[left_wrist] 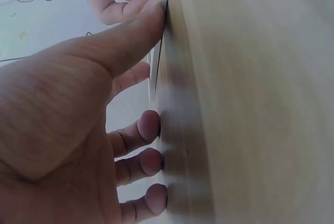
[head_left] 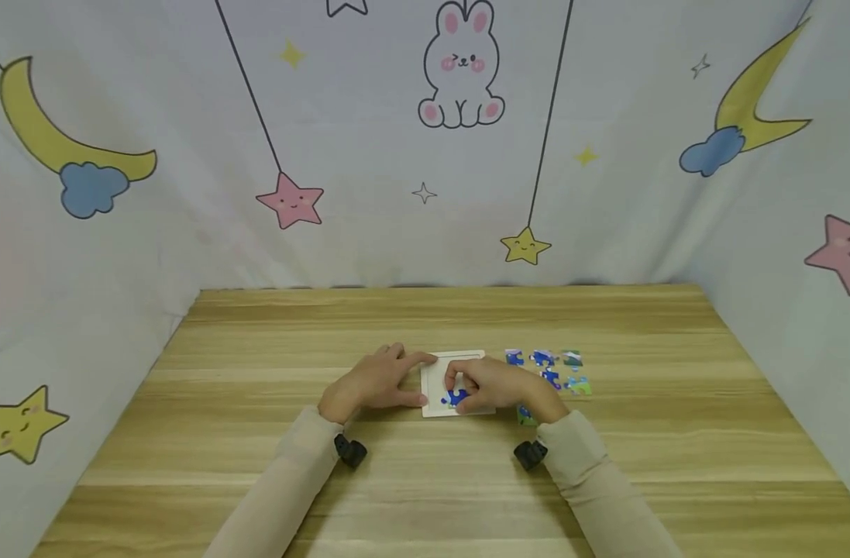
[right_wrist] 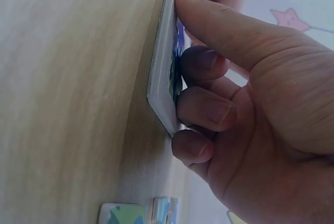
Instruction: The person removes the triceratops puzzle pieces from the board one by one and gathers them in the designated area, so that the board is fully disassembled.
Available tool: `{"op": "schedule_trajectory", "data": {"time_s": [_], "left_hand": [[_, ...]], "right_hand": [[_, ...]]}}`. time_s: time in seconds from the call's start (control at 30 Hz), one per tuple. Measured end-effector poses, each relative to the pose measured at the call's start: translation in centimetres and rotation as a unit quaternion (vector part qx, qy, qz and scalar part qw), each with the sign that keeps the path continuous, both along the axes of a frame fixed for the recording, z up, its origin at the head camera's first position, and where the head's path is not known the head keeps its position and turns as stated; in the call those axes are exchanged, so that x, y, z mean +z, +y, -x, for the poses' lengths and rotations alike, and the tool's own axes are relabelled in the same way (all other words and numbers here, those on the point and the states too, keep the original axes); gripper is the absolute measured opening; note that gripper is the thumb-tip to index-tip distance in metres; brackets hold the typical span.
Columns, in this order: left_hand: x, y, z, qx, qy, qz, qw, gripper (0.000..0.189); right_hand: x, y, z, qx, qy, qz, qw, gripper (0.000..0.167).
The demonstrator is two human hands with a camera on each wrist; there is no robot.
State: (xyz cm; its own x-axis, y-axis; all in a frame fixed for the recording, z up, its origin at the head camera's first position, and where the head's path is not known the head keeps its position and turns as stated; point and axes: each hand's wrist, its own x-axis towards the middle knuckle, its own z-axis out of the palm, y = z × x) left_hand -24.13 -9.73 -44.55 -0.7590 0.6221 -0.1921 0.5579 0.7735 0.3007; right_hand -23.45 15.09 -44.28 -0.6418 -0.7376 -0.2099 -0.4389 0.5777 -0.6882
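Note:
A white puzzle tray [head_left: 435,413] with a raised border lies on the wooden table. My left hand [head_left: 379,378] is at its left side, thumb by the lower corner and index finger on the upper one. In the left wrist view, the other left fingers [left_wrist: 150,162] reach down to the tabletop. Over the tray, my right hand [head_left: 497,381] pinches a blue puzzle piece [head_left: 455,397] between thumb and curled index finger. The right wrist view has its thumb along the tray's surface, with green and blue pieces [right_wrist: 175,78] partly hidden under the curled fingers.
Several loose puzzle pieces [head_left: 550,377] lie right of the tray, one green-and-blue piece [head_left: 525,417] close under the right wrist. The wooden table [head_left: 438,496] meets a white curtain [head_left: 369,256] printed with stars, moons and a rabbit at the back and sides.

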Motion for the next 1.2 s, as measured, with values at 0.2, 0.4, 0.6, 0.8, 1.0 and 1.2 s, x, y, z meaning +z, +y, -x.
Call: {"op": "schedule_trajectory", "data": {"time_s": [0.2,0.4,0.6,0.8,1.0,1.2], "left_hand": [[0.22,-0.04,-0.13,0.008,-0.028,-0.009,0.9995,0.067],[0.34,-0.11,-0.13,0.006,-0.035,-0.01,0.9993,0.068],[0.42,-0.17,-0.12,0.005,-0.033,-0.011,0.9994,0.068],[0.28,-0.25,-0.14,0.001,-0.032,-0.014,0.9994,0.068],[0.49,-0.12,-0.17,0.006,-0.04,-0.016,0.9991,0.069],[0.4,-0.09,-0.12,0.004,-0.044,-0.016,0.9989,0.069]], "right_hand": [[0.04,-0.23,0.06,-0.01,-0.007,-0.008,0.9999,0.022],[0.05,-0.33,-0.02,-0.015,-0.018,-0.006,0.9997,0.019],[0.18,-0.35,-0.08,-0.016,-0.037,0.014,0.9991,0.011],[0.19,-0.27,-0.27,-0.045,-0.05,0.009,0.9977,0.021],[0.32,0.1,-0.16,-0.054,-0.059,0.011,0.9968,0.024],[0.14,0.27,-0.11,-0.046,-0.054,0.015,0.9973,0.019]]}}
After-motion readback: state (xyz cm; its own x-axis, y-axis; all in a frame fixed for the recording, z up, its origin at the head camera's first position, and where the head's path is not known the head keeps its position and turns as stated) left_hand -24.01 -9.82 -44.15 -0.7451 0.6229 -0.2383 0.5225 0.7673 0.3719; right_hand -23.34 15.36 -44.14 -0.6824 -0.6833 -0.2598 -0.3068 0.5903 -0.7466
